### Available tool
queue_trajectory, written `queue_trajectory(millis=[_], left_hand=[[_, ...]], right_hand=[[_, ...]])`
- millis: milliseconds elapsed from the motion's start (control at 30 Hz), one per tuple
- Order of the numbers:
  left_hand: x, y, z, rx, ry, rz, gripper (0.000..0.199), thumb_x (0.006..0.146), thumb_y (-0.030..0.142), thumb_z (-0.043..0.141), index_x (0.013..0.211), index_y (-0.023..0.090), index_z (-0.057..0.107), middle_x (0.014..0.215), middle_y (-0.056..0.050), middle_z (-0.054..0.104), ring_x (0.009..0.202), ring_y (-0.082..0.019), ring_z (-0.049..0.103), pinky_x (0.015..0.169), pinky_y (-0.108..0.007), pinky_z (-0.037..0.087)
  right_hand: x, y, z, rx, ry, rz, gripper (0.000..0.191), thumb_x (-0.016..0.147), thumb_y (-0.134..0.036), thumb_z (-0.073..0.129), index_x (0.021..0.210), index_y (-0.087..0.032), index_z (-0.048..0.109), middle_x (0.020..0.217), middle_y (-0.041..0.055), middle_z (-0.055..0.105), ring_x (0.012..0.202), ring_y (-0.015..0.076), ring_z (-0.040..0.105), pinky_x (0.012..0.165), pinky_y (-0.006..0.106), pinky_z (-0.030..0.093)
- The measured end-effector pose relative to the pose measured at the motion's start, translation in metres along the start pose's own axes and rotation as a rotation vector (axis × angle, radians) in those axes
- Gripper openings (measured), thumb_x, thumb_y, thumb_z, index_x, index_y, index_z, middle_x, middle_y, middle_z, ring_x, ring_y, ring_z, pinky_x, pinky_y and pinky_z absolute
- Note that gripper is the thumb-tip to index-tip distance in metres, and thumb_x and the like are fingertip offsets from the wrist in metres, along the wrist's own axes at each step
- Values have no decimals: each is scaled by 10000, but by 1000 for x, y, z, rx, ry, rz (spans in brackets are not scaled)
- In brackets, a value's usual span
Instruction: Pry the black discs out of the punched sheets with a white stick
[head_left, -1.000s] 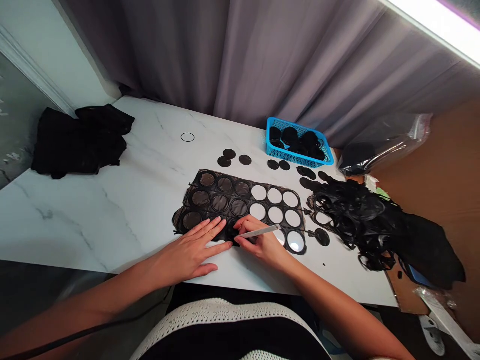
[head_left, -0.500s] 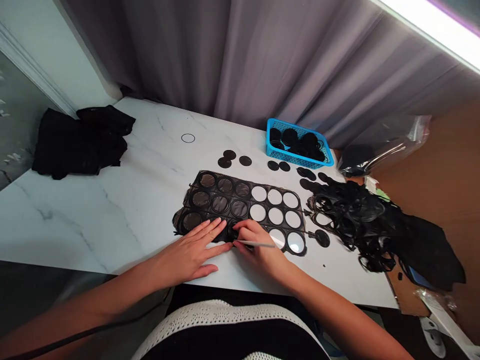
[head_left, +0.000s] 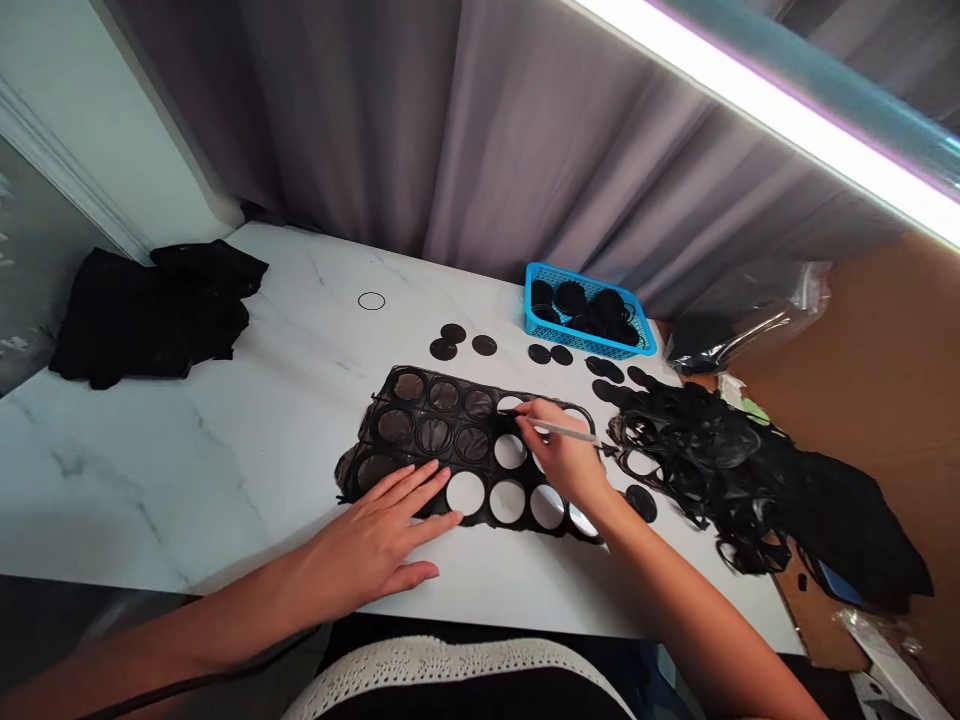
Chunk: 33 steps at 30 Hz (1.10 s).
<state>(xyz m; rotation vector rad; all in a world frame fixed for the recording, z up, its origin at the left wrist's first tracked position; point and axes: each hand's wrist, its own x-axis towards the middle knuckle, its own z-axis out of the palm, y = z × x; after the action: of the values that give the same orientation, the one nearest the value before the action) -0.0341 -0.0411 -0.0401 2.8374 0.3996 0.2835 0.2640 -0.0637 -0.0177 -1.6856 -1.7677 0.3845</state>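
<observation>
A black sheet [head_left: 491, 470] with rows of ringed circles lies on the white marbled table. Its left circles are filled with dark film; those to the right are open and show white. My left hand [head_left: 394, 525] lies flat on the sheet's lower left, fingers spread, holding nothing. Over the sheet's upper right is my right hand [head_left: 566, 455], closed around a thin, pale, pen-like tool [head_left: 566, 430]; whether it is a knife or tweezers I cannot tell. Something dark shows at these fingertips, possibly a film disc. Loose black discs [head_left: 484, 345] lie behind the sheet.
A blue basket [head_left: 589, 340] of black round pieces stands at the back, beside a clear plastic bag [head_left: 750, 310]. Black film scraps [head_left: 697, 440] are heaped on the right. Folded black cloth [head_left: 150, 315] lies far left. A thin black ring [head_left: 371, 301] rests on the table [head_left: 292, 400].
My right hand has moved up and right from beside my left fingers, with the tool still in it. A bottom-row circle that was dark now shows white. The left hand stays on the sheet.
</observation>
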Motion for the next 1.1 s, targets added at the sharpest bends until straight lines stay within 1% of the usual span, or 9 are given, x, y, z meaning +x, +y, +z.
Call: queue_trajectory(millis=[133, 233, 333, 667, 800, 900, 967, 1033, 1100], left_hand=[[24, -11, 0, 53, 5, -69, 584, 974, 442, 577, 1491, 225, 416, 1594, -144, 320, 1486, -312, 266, 1181, -491, 294], [33, -23, 7, 72, -21, -54, 593, 966, 454, 588, 1493, 249, 411, 1608, -143, 285, 1489, -331, 247, 1184, -519, 268], [32, -28, 12, 62, -36, -61, 609, 969, 458, 580, 1514, 282, 373, 1624, -126, 250, 1493, -333, 235, 1188, -521, 250], [31, -27, 12, 20, -4, -64, 595, 977, 455, 561, 1517, 299, 365, 1644, -93, 194, 1499, -329, 216, 1203, -503, 221], [31, -28, 14, 21, 6, -59, 588, 975, 456, 561, 1511, 297, 376, 1645, -93, 190, 1497, -330, 223, 1200, -506, 233], [30, -27, 15, 23, 0, -57, 591, 974, 449, 564, 1510, 288, 377, 1645, -106, 184, 1496, -338, 221, 1195, -516, 236], [29, -26, 14, 23, -4, -64, 580, 981, 447, 556, 1511, 294, 376, 1647, -95, 179, 1500, -335, 211, 1196, -516, 233], [28, -25, 11, 24, -4, -70, 559, 996, 452, 533, 1511, 304, 375, 1647, -79, 191, 1501, -325, 213, 1195, -505, 241], [31, -24, 6, 29, 7, -65, 539, 998, 490, 514, 1492, 304, 408, 1628, -80, 255, 1486, -324, 263, 1186, -509, 257]], right_hand=[[5, -10, 25, 111, -205, -115, 93, 957, -190, 504, 939, -218, 591, 924, 60, 670, 832, 198, 603, 737, 330, 478], [5, -12, 32, 229, -307, -146, 129, 960, -197, 527, 837, -211, 566, 990, 56, 651, 902, 184, 591, 797, 329, 477], [5, -10, 31, 316, -353, -122, 210, 963, -219, 546, 754, -203, 532, 1063, 61, 611, 944, 177, 575, 816, 324, 475], [7, -10, 29, 324, -402, -120, 195, 956, -194, 553, 762, -202, 547, 1050, 65, 551, 968, 184, 553, 833, 336, 487], [-5, -19, 37, 134, -362, -206, 133, 950, -161, 530, 828, -213, 546, 1117, 96, 575, 997, 221, 545, 873, 393, 488], [-8, -13, 40, -14, -306, -267, 125, 930, -109, 501, 913, -222, 554, 1166, 123, 591, 1030, 258, 531, 880, 422, 478], [2, 2, 33, -54, -176, -205, 142, 943, -113, 461, 929, -224, 549, 1059, 116, 611, 957, 253, 543, 829, 405, 478], [18, 20, 21, -106, 10, -88, 146, 965, -150, 426, 917, -222, 542, 908, 89, 598, 840, 241, 540, 758, 386, 462], [35, 33, 9, -151, 123, -24, 137, 976, -192, 428, 904, -222, 541, 844, 71, 579, 783, 235, 531, 729, 378, 445]])
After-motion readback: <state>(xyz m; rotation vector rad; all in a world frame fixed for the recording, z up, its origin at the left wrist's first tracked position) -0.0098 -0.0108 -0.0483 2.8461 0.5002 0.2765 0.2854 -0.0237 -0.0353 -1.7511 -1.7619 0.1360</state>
